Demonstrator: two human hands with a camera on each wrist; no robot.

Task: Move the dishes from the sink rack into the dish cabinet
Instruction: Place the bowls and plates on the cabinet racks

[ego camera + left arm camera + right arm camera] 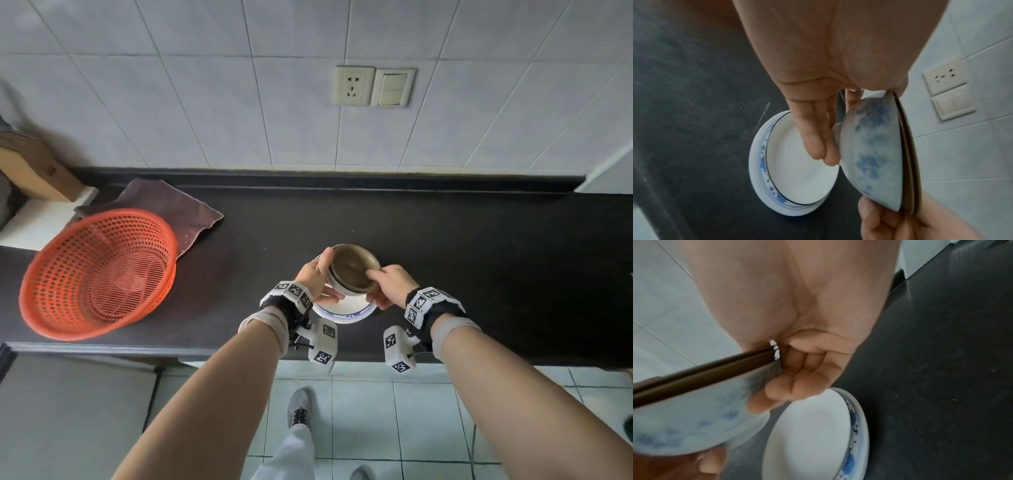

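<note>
A stack of nested bowls (352,269), blue-and-white outside with brown rims, hangs a little above the dark counter. My left hand (313,274) grips its left side, thumb on the rim and fingers (818,139) under the base. My right hand (388,286) grips its right side the same way, fingers (785,386) curled under the bowl wall (694,426). Right beneath lie stacked white plates with blue rims (342,313) (793,170) (818,431) on the counter. The orange mesh basket (99,274) sits at the left with no dishes in it.
A dark cloth (164,205) lies behind the basket. A wooden board (34,171) leans at the far left. The black counter (479,257) stretches to the right against a tiled wall with a socket (352,85). My foot (299,407) stands on the tiled floor below.
</note>
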